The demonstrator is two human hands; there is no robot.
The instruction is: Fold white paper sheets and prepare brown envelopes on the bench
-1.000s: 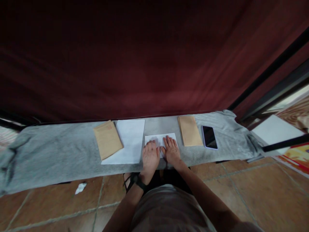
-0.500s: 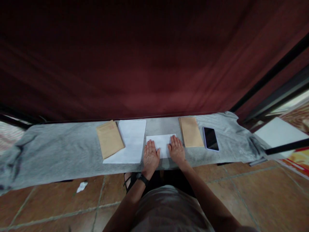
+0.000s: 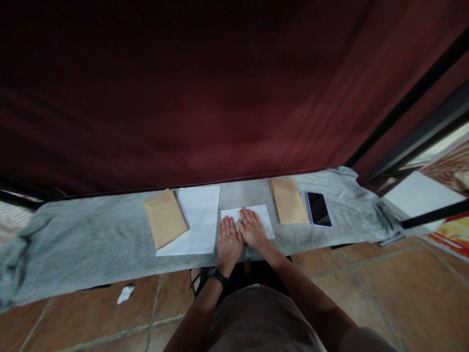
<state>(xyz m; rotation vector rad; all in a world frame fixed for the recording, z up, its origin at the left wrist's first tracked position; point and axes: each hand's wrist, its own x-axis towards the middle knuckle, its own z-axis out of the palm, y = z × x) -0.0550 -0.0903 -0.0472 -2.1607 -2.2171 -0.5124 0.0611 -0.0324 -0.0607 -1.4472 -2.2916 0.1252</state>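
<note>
A small white sheet of paper (image 3: 266,222), possibly folded, lies on the grey cloth in front of me. My left hand (image 3: 229,242) rests flat on its left end, fingers stretched out. Close beside it, my right hand (image 3: 252,229) lies flat near the middle of the paper, its thumb side against the left hand. Neither hand grips anything. To the left are larger white sheets (image 3: 201,220), partly covered by brown envelopes (image 3: 165,219). More brown envelopes (image 3: 290,201) lie to the right of the paper.
A phone (image 3: 319,209) in a pale purple case lies right of the right-hand envelopes. The grey cloth (image 3: 91,234) covers a long narrow table. Behind it hangs a dark red curtain (image 3: 220,122). A crumpled white scrap (image 3: 125,294) is on the tiled floor.
My right hand has moved left along the white paper, from its right end to beside my left hand. The left hand stays at the left end. The view has tilted slightly.
</note>
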